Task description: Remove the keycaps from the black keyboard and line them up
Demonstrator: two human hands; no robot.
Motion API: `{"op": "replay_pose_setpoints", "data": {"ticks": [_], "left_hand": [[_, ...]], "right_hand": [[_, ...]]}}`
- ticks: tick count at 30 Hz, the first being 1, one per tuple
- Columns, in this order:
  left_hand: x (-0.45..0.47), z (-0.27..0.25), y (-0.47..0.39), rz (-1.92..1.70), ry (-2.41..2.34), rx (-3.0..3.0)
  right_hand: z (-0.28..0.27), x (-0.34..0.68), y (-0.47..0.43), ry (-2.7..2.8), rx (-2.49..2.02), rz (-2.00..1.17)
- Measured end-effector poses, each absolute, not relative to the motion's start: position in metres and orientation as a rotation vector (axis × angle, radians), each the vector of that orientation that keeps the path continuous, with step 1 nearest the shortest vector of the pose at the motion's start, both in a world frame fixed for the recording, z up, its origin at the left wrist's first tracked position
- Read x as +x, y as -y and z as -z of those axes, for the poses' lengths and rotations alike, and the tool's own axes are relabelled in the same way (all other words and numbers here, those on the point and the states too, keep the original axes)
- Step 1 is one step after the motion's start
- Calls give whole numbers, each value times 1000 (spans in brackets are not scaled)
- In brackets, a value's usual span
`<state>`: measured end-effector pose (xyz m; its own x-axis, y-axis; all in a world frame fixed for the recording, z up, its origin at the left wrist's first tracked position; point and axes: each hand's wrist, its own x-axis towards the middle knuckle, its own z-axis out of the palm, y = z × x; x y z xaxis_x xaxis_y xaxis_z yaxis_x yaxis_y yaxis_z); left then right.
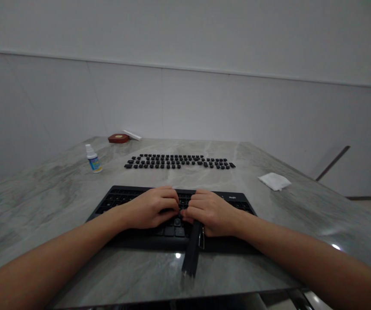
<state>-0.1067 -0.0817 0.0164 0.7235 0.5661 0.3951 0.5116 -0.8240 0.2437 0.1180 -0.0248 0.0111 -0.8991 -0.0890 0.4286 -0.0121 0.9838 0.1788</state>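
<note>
A black keyboard (172, 243) lies in front of me, many of its keycaps off. My right hand (206, 211) is closed around a black cleaning brush (192, 254); its bristle end points toward me, and a bent wire keycap puller (202, 237) sticks out beside it. Over the middle of the keyboard, my left hand (151, 206) has its fingers curled down with the thumb close to them. Whatever lies at those fingertips is hidden. The two hands nearly meet, fingertips a small gap apart above the keys.
Rows of loose black keycaps (164, 162) are laid out behind the keyboard. A white-capped spray bottle (94, 159) stands at the left, with a reddish-brown case (118, 138) and a white flat item (131, 135) farther back. A folded white tissue (274, 181) lies right on the marbled table (56, 193).
</note>
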Motion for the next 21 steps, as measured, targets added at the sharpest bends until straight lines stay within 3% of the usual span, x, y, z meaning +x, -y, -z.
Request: {"op": "replay_pose_setpoints", "data": {"ticks": [14,21], "left_hand": [[-104,-14,82,-760,-1086,2585],[-98,-15,82,-770,-1237,2284]], "right_hand": [[-4,117,23,2685,-121,-102],[-4,115,26,2706,-123,29]]}}
